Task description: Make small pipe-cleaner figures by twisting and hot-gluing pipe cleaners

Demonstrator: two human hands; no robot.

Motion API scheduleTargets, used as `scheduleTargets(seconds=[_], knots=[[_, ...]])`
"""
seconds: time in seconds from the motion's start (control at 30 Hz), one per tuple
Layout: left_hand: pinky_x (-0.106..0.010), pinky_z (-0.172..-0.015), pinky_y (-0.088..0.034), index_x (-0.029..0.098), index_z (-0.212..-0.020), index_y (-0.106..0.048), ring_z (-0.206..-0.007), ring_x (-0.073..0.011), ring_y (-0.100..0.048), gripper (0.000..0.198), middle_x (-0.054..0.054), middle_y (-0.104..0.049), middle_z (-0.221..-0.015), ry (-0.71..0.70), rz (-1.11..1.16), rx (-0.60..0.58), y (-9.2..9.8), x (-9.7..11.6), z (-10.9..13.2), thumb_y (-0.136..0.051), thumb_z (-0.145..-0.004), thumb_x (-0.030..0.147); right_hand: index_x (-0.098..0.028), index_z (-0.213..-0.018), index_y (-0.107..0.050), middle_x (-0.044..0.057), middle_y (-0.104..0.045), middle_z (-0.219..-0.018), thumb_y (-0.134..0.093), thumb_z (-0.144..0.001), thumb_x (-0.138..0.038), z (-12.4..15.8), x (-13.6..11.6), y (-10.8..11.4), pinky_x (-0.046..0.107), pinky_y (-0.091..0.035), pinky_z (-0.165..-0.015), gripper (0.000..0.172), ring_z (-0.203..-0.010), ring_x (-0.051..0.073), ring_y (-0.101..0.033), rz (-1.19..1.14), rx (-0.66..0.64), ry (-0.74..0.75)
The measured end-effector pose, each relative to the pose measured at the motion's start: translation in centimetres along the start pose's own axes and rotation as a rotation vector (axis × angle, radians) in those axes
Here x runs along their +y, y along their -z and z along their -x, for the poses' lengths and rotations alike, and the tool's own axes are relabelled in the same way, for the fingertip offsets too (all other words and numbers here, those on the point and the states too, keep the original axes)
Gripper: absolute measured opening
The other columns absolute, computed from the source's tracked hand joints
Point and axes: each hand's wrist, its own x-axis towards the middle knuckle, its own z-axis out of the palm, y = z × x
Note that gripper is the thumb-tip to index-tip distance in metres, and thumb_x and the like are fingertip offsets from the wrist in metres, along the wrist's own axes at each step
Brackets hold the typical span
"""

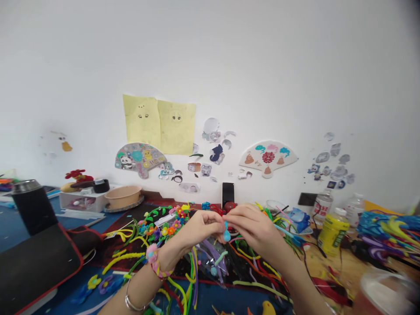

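In the middle of the view a small light-blue fuzzy pipe-cleaner piece (pixel 226 235) hangs between my hands. My left hand (pixel 206 226) pinches it from the left, thumb and fingers pressed together. From the right, my right hand (pixel 254 225) closes its fingertips at the top of the same piece. Its exact shape is partly hidden by my fingers. Below lies a clear plastic bag (pixel 210 262) with small coloured pieces. Colourful pipe-cleaner flowers (pixel 170 227) lie behind my left hand, and yellow pipe cleaners (pixel 123 260) are scattered beside that wrist.
A black tumbler (pixel 34 210) stands at the left, near a white box (pixel 80 201) and a beige bowl (pixel 123 197). At the right are a yellow bottle (pixel 333 232), a pile of pipe cleaners (pixel 390 232) and a cup (pixel 382 293). A phone (pixel 228 194) leans against the wall.
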Motion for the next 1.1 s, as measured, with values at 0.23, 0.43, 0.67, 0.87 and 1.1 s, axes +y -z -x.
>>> scheduleTargets(seconds=[0.23, 0.43, 0.67, 0.87, 1.1], knots=[[-0.020, -0.053, -0.038, 0.014, -0.066, -0.066, -0.052, -0.0096, -0.050, 0.005, 0.002, -0.060, -0.056, -0.112, -0.155, 0.121, -0.6, 0.1, 0.2, -0.066, -0.067, 0.019, -0.020, -0.090, -0.066, 0.006, -0.067, -0.087, -0.052, -0.090, -0.019, 0.1, 0.0, 0.0, 0.032, -0.051, -0.075, 0.013, -0.084, 0.018, -0.061, -0.004, 0.020, -0.096], [-0.021, -0.053, -0.038, 0.014, -0.071, -0.070, -0.057, -0.0119, -0.052, 0.016, -0.002, -0.062, -0.062, -0.093, -0.220, 0.050, 0.0, 0.6, 0.3, -0.066, -0.072, 0.030, -0.021, -0.090, -0.067, 0.005, -0.067, -0.087, -0.053, -0.089, -0.018, -0.1, -0.2, 0.5, 0.030, -0.052, -0.073, 0.014, -0.083, 0.017, -0.061, -0.100, -0.024, -0.085], [-0.021, -0.051, -0.035, 0.013, -0.070, -0.069, -0.052, -0.0099, -0.045, 0.019, 0.000, -0.056, -0.057, -0.083, -0.307, -0.023, 0.1, 1.0, 0.6, -0.066, -0.073, 0.032, -0.021, -0.089, -0.065, 0.004, -0.066, -0.086, -0.055, -0.088, -0.017, 0.1, 0.1, 0.2, 0.031, -0.050, -0.074, 0.011, -0.083, 0.018, -0.061, -0.070, -0.058, -0.148], [-0.022, -0.057, -0.038, 0.014, -0.071, -0.066, -0.061, -0.0126, -0.049, 0.018, -0.001, -0.059, -0.065, -0.220, -0.387, 0.081, -0.1, 0.7, 0.4, -0.060, -0.078, 0.030, -0.019, -0.087, -0.063, 0.004, -0.065, -0.083, -0.053, -0.089, -0.016, -0.2, -0.6, 0.0, 0.031, -0.049, -0.073, 0.011, -0.081, 0.018, -0.061, -0.031, -0.008, -0.193], [-0.021, -0.061, -0.040, 0.014, -0.070, -0.065, -0.063, -0.0126, -0.051, 0.017, -0.001, -0.060, -0.066, -0.265, -0.207, 0.227, -0.5, -0.1, -0.1, -0.064, -0.077, 0.030, -0.020, -0.087, -0.064, 0.005, -0.065, -0.083, -0.053, -0.089, -0.019, -0.4, -1.0, -0.9, 0.029, -0.051, -0.070, 0.011, -0.079, 0.018, -0.063, -0.024, 0.122, -0.225]])
